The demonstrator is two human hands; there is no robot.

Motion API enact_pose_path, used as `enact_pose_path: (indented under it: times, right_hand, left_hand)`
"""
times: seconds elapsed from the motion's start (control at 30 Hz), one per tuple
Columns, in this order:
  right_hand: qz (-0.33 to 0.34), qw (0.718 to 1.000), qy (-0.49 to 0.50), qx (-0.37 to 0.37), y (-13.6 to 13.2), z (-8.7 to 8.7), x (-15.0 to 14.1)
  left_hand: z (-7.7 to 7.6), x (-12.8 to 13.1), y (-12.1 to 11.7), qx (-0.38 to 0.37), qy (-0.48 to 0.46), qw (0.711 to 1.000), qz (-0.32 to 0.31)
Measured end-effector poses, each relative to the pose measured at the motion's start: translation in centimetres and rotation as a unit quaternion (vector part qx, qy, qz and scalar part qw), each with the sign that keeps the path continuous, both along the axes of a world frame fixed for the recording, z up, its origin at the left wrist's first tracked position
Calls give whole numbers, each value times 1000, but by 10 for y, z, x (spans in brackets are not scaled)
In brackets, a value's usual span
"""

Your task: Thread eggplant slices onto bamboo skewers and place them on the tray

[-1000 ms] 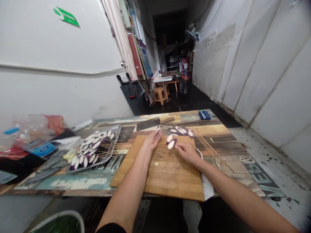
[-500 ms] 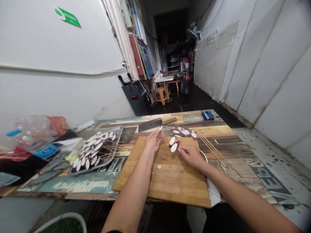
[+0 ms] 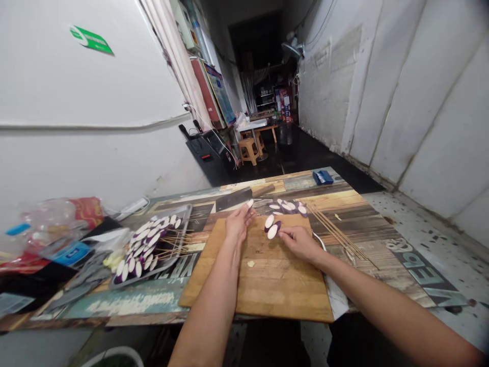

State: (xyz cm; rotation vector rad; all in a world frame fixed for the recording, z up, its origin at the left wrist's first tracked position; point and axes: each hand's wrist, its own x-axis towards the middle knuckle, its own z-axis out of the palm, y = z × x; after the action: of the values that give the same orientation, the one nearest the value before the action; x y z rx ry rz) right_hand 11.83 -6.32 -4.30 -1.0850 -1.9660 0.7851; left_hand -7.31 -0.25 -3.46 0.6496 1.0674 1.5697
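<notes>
My left hand (image 3: pixel 237 223) lies flat on the far left part of a wooden cutting board (image 3: pixel 263 278), fingers stretched toward a single eggplant slice (image 3: pixel 250 203) at its fingertips. My right hand (image 3: pixel 300 241) rests on the board with fingers curled, pinching the end of a skewer with two white, purple-edged eggplant slices (image 3: pixel 271 227). A pile of loose eggplant slices (image 3: pixel 287 207) lies just beyond the board. A cleaver (image 3: pixel 244 196) lies behind the left hand.
A metal tray (image 3: pixel 179 239) of skewered eggplant slices sits to the left. Several bare bamboo skewers (image 3: pixel 336 234) lie right of the board. Plastic bags and packets (image 3: pixel 53 229) crowd the far left. A blue object (image 3: pixel 323 177) sits at the table's far edge.
The view shifted slightly; both hands stay in nearly the same places on the board, the right hand still at the two slices.
</notes>
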Motion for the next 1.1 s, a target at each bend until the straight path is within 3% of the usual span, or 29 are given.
enact_pose_path:
  times: [0.43,1.1]
  right_hand:
    - [-13,1000,7,-7,-2,4,-1]
    - [-34,999,6,1,3,-5,-2]
  left_hand:
    - [6,7,-5,2,32,999,10]
    - [6,16,-11,-16,2,999,-44]
